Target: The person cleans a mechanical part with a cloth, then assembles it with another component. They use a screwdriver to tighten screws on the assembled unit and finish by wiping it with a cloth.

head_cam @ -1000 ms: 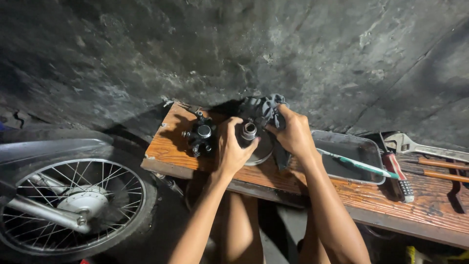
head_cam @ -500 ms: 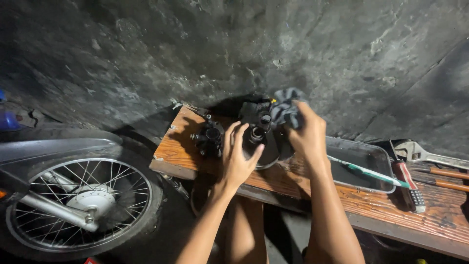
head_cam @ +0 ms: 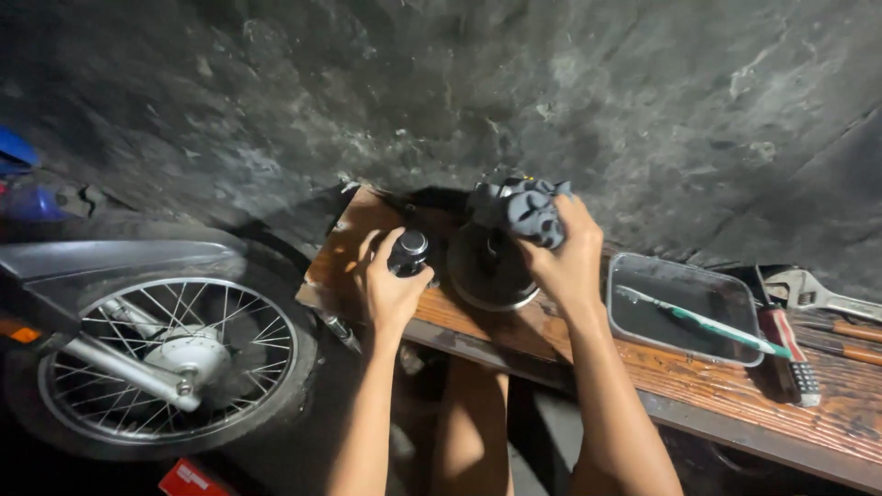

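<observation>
Fingers of left hand (head_cam: 390,285) now clamped on black part (head_cam: 408,254), earlier spread open; right hand (head_cam: 560,253) grips rag (head_cam: 524,209) over round part (head_cam: 491,268). Tray (head_cam: 684,344), brush (head_cam: 703,320), wrench (head_cam: 818,294) toward desk's (head_cam: 551,335) right end.

Grey rag (head_cam: 528,213), black round part (head_cam: 487,266), orange-brown grained bench (head_cam: 514,335), teal-and-white toothbrush (head_cam: 703,320), grey metal tray (head_cam: 684,308), silver spoked wheel (head_cam: 170,354), mottled dark-grey wall (head_cam: 441,92).

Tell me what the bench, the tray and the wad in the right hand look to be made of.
Bench: wood, worn and stained, its grain visible.
Tray: probably metal, dull grey with a thin bright rim and rounded corners.
Wad gripped by the right hand: likely cloth, grey, soft and crumpled into folds.
</observation>
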